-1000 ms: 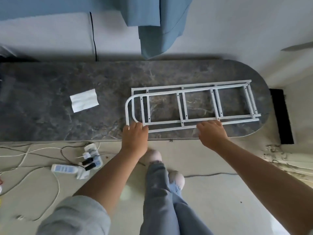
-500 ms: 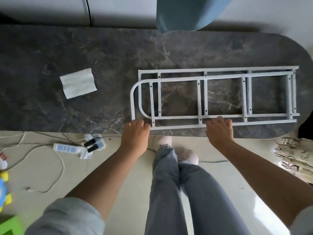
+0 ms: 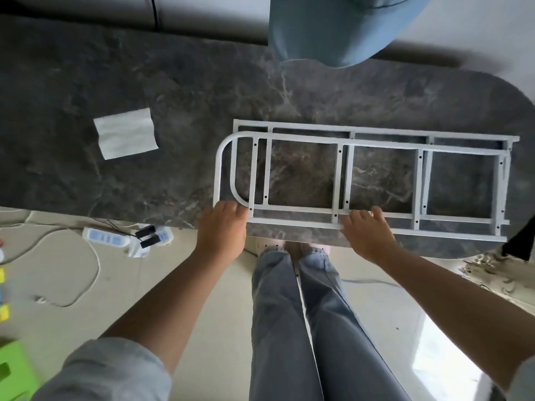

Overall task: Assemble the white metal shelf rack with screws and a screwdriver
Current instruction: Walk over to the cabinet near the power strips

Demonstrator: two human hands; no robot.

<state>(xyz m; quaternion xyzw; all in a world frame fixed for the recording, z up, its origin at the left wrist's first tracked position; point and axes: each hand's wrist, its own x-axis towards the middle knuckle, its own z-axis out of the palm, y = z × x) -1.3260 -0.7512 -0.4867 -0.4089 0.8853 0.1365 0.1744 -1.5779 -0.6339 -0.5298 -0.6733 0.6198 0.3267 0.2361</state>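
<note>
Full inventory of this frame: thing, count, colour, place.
frames: two, white, stacked flat on the table's right part
table: one, dark grey marble
paper: one, white, on the table left of the frames
cloth: one, blue, hanging at top
power strip: one, white, on the floor, left
cables: several, white and black, on the floor
left hand: on the frames' rounded near corner
right hand: on the frames' near rail
legs: two, blue jeans

One head-worn camera looks steeply down, close above the dark marble table (image 3: 144, 68) and floor (image 3: 86, 285).
</note>
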